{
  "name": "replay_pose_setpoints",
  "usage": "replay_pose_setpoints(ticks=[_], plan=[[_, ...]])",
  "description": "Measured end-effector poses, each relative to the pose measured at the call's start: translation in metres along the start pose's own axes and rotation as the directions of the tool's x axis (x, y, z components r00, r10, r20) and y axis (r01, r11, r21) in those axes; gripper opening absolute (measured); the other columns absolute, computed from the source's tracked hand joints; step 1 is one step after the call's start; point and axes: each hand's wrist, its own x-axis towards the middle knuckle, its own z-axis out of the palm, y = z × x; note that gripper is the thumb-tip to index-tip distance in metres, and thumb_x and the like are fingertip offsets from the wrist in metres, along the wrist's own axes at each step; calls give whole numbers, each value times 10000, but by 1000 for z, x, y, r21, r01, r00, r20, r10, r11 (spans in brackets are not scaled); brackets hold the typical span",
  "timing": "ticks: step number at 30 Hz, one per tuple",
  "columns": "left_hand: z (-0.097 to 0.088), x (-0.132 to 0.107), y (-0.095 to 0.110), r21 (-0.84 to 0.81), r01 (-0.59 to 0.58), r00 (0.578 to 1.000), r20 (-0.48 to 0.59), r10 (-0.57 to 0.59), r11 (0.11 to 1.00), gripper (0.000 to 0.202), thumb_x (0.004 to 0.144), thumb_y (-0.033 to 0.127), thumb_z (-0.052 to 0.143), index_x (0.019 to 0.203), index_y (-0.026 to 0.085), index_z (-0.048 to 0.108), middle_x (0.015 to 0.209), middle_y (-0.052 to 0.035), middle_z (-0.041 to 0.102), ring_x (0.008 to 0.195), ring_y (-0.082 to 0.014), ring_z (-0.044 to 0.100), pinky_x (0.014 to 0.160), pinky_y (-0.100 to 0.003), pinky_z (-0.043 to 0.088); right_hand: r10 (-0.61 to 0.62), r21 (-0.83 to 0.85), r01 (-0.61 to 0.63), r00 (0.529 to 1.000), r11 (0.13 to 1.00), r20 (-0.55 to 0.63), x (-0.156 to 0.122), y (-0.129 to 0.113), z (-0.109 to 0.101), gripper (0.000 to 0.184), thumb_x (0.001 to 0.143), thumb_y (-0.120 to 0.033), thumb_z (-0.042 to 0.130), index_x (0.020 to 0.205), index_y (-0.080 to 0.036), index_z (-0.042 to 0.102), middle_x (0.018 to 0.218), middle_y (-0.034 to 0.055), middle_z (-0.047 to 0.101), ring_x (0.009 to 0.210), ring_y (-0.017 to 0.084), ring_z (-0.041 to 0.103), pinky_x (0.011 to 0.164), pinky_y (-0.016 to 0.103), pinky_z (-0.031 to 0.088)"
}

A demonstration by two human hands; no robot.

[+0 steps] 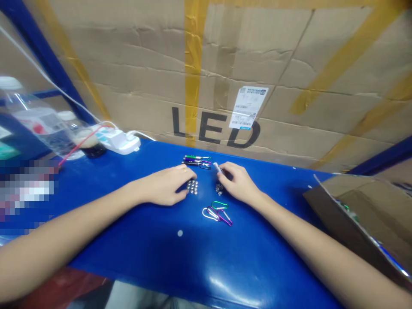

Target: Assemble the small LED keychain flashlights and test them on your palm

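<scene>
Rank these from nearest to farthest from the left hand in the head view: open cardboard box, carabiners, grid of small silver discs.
1. Grid of small silver discs: right at the left hand's fingertips.
2. Carabiners: to its right, closer to the person.
3. Open cardboard box: far right.

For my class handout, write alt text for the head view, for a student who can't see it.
A person's right hand holds a slim pale item over a blue table, while the left hand is at small round silver pieces in rows. Green, silver and purple carabiner clips lie nearer the viewer, slim tubes farther back. Behind stands cardboard printed LED.
</scene>
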Motion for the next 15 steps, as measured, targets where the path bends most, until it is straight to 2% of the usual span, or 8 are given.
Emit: replay_pose_setpoints(ticks=[5, 10, 15], plan=[[-2, 0, 1, 94, -37, 998, 48, 33, 995, 392, 865, 224, 549, 1252, 165, 556, 1181, -115, 627, 1100, -256, 587, 975, -372, 469, -25, -43, 22, 997, 999, -70, -3, -4, -1, 140, 913, -218, 542, 853, -176, 661, 876, 65, 705, 775, 203, 625, 730, 320, 452], [-1, 3, -8, 98, -89, 995, 55, 84, 991, 331, 852, 117, 494, 1162, 181, 590, 1134, -90, 646, 1062, -227, 596, 935, -339, 470, 19, -69, -30, 989, 997, -150, -9, -26, -12, 135, 879, -199, 555, 867, -166, 686, 909, 84, 722, 825, 228, 635, 751, 338, 451], [-2, 6, -12, 107, -149, 988, 54, 144, 983, 208, 873, 123, 522, 1046, 186, 622, 1070, -69, 672, 1003, -218, 616, 898, -338, 474, 90, -6, -91, 990, 996, -108, -18, -51, -11, 150, 859, -175, 559, 939, -167, 685, 897, 67, 726, 798, 214, 627, 739, 332, 452]])
